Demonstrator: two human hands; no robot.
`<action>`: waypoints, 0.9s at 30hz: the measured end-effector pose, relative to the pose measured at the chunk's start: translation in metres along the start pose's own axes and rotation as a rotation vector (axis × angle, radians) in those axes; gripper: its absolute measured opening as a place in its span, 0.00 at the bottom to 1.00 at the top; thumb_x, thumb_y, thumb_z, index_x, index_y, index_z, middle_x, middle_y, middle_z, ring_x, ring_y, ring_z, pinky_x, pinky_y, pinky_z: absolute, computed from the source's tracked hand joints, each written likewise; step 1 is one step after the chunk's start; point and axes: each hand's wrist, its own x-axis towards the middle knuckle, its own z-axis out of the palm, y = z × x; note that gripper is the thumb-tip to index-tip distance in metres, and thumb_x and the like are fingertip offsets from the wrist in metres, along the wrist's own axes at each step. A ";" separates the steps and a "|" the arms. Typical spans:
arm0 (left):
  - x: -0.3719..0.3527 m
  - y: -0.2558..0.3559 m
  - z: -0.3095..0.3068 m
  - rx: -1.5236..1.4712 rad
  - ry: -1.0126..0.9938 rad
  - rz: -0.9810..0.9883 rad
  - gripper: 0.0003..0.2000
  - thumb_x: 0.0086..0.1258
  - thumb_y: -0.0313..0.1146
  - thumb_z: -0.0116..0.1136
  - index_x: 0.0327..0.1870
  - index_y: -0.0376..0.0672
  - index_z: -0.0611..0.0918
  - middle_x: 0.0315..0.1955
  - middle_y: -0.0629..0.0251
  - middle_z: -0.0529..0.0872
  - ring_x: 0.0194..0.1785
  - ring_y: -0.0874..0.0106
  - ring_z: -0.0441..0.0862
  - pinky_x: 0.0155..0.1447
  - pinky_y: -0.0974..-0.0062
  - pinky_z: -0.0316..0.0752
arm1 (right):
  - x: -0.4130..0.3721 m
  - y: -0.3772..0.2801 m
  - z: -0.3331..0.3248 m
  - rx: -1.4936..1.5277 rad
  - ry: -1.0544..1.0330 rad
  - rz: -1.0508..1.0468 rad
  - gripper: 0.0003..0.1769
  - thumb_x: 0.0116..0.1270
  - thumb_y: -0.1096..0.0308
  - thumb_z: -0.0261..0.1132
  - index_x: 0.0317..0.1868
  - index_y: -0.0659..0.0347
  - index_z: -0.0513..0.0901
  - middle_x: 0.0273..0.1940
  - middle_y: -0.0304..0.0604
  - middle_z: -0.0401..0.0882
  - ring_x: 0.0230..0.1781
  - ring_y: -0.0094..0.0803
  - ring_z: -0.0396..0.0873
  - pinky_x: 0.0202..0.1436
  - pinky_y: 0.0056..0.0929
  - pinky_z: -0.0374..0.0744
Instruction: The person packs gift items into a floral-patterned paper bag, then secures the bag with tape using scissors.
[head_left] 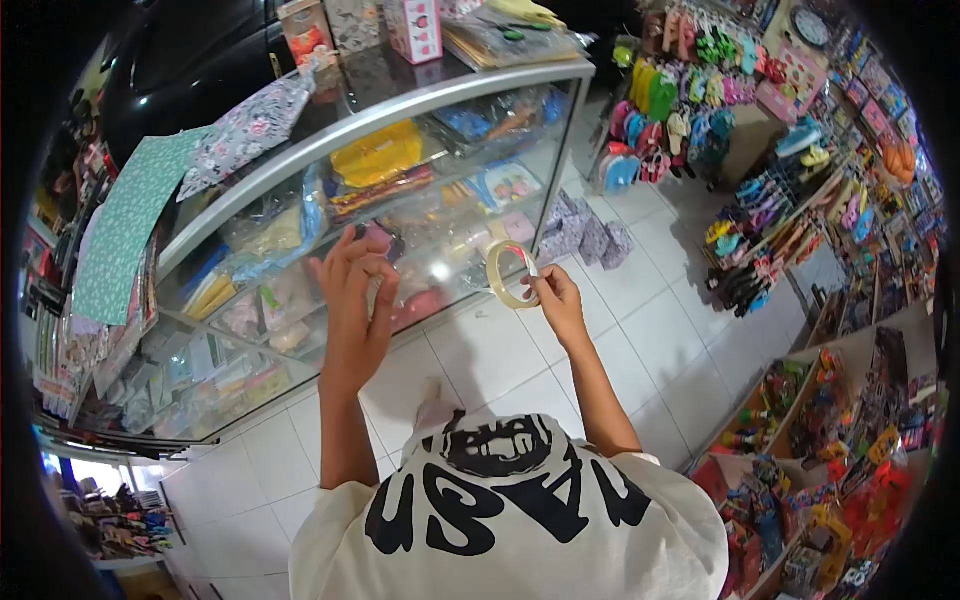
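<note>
My right hand (556, 297) holds a roll of clear adhesive tape (508, 273) by its rim, raised in front of the glass display counter (400, 115). My left hand (352, 290) is lifted beside it, about a hand's width to the left, fingers pinched together near the tips; a pulled strand of tape between the hands cannot be made out. Both forearms reach up from my white shirt with black lettering (510, 510).
The counter holds packaged goods behind glass, with patterned fabric (245, 135) and boxes on top. Racks of colourful sandals (680, 90) hang at the back right. Shelves of toys (830, 450) line the right side. White tiled floor (640, 330) lies below.
</note>
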 end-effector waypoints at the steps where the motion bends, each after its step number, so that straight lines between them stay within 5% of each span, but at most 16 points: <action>1: 0.012 -0.007 -0.007 -0.035 0.034 -0.003 0.05 0.65 0.21 0.52 0.37 0.43 0.73 0.50 0.62 0.74 0.67 0.53 0.62 0.72 0.46 0.38 | 0.011 -0.019 0.012 0.056 -0.023 0.001 0.07 0.65 0.74 0.57 0.44 0.61 0.72 0.30 0.41 0.80 0.26 0.21 0.76 0.29 0.20 0.73; 2: 0.027 -0.017 -0.015 -0.097 0.090 0.050 0.05 0.65 0.20 0.52 0.38 0.40 0.73 0.47 0.60 0.75 0.60 0.57 0.70 0.70 0.55 0.53 | 0.023 -0.039 0.026 0.112 -0.044 0.007 0.10 0.65 0.74 0.57 0.47 0.60 0.70 0.30 0.41 0.80 0.26 0.21 0.75 0.28 0.19 0.72; 5: 0.081 -0.043 -0.048 -0.052 0.163 0.176 0.05 0.65 0.19 0.53 0.39 0.37 0.74 0.43 0.59 0.77 0.52 0.60 0.74 0.64 0.65 0.64 | 0.071 -0.076 0.065 0.174 -0.161 -0.114 0.21 0.67 0.75 0.56 0.59 0.60 0.64 0.36 0.42 0.81 0.28 0.21 0.74 0.29 0.21 0.71; 11: 0.216 -0.107 -0.098 0.036 0.129 0.398 0.07 0.71 0.29 0.52 0.45 0.36 0.76 0.43 0.60 0.79 0.52 0.69 0.76 0.60 0.74 0.66 | 0.221 -0.134 0.146 -0.052 -0.315 -0.509 0.18 0.69 0.75 0.56 0.58 0.60 0.66 0.37 0.43 0.81 0.34 0.22 0.77 0.32 0.22 0.75; 17: 0.295 -0.172 -0.084 -0.027 -0.106 0.412 0.10 0.72 0.35 0.52 0.46 0.39 0.75 0.40 0.66 0.79 0.45 0.76 0.75 0.53 0.77 0.69 | 0.333 -0.137 0.181 -0.619 -0.166 -0.546 0.16 0.59 0.75 0.60 0.49 0.66 0.73 0.39 0.53 0.82 0.39 0.42 0.82 0.43 0.35 0.78; 21: 0.333 -0.199 -0.076 -0.074 -0.206 0.368 0.11 0.72 0.38 0.51 0.47 0.40 0.75 0.38 0.68 0.79 0.42 0.78 0.75 0.51 0.78 0.70 | 0.340 -0.132 0.192 -0.641 -0.167 -0.587 0.15 0.56 0.73 0.62 0.45 0.69 0.78 0.40 0.58 0.81 0.42 0.48 0.81 0.46 0.39 0.77; 25: 0.370 -0.213 -0.072 -0.032 -0.291 0.313 0.12 0.72 0.38 0.52 0.46 0.39 0.76 0.38 0.69 0.79 0.43 0.78 0.75 0.52 0.77 0.69 | 0.340 -0.148 0.184 -0.900 -0.215 -0.415 0.16 0.56 0.68 0.66 0.44 0.69 0.80 0.39 0.58 0.81 0.41 0.50 0.81 0.46 0.39 0.77; 27: 0.384 -0.220 -0.073 0.008 -0.276 0.321 0.12 0.72 0.39 0.52 0.46 0.39 0.76 0.38 0.68 0.79 0.43 0.78 0.75 0.52 0.77 0.69 | 0.329 -0.168 0.171 -0.927 -0.155 -0.510 0.17 0.58 0.69 0.66 0.46 0.67 0.79 0.40 0.54 0.81 0.41 0.44 0.80 0.46 0.36 0.76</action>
